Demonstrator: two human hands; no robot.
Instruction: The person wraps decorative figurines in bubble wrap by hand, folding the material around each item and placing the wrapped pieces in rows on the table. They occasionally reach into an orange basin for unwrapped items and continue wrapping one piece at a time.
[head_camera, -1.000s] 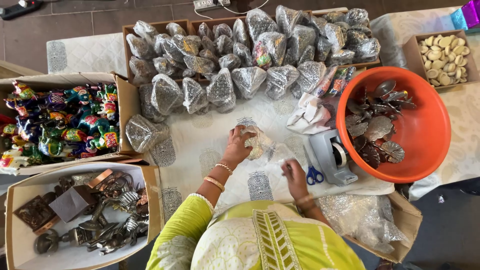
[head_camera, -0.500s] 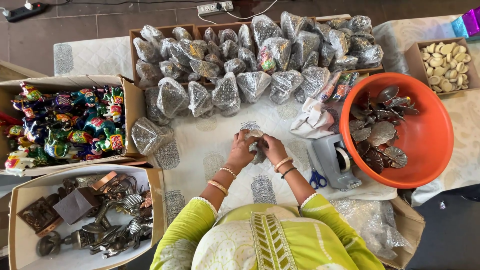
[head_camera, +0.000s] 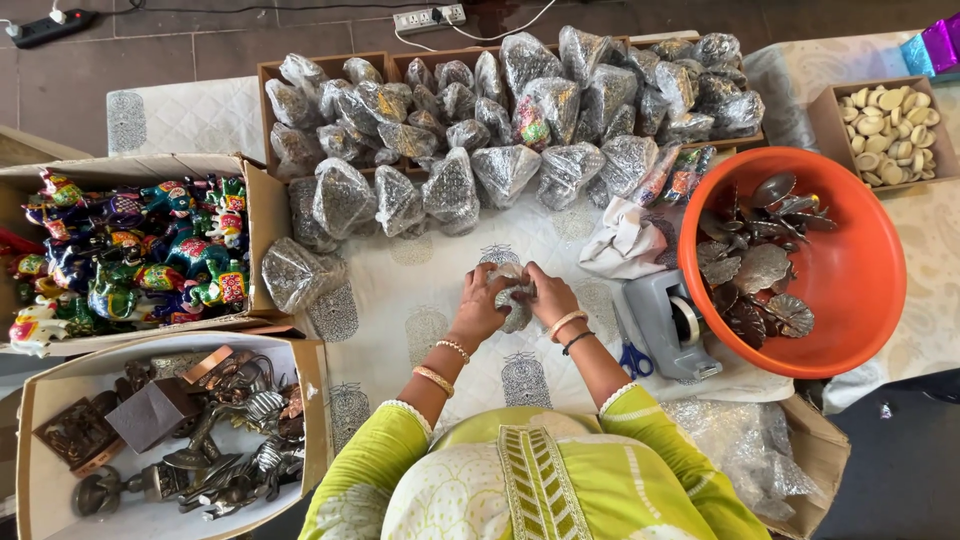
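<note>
Overhead view of a patterned white surface (head_camera: 420, 290), largest element, carrying all else. Behind, a heap of clear-wrapped packets (head_camera: 500, 120), spilling from brown trays toward the centre. At right, a round orange tub (head_camera: 850, 290) containing dark metal leaf-shaped dishes (head_camera: 760, 270); beyond it, a small box of pale oval pieces (head_camera: 885, 120). At left, a cardboard box of painted multicoloured figurines (head_camera: 130, 255); below it, a second box of dark metal ornaments (head_camera: 190, 440). Beside the tub, a crumpled white cloth (head_camera: 625, 240), a grey tape dispenser (head_camera: 665, 320) and blue-handled scissors (head_camera: 635, 360). At centre, just in front of the heap, a small clear-wrapped item (head_camera: 515, 295), lifted slightly off the surface between both hands. Left hand (head_camera: 480, 305), with bangles at the wrist, grip pressed around the item's left side. Right hand (head_camera: 550, 298), likewise bangled, grip pinching the wrap on the item's right side, fingertips of both hands nearly meeting.
</note>
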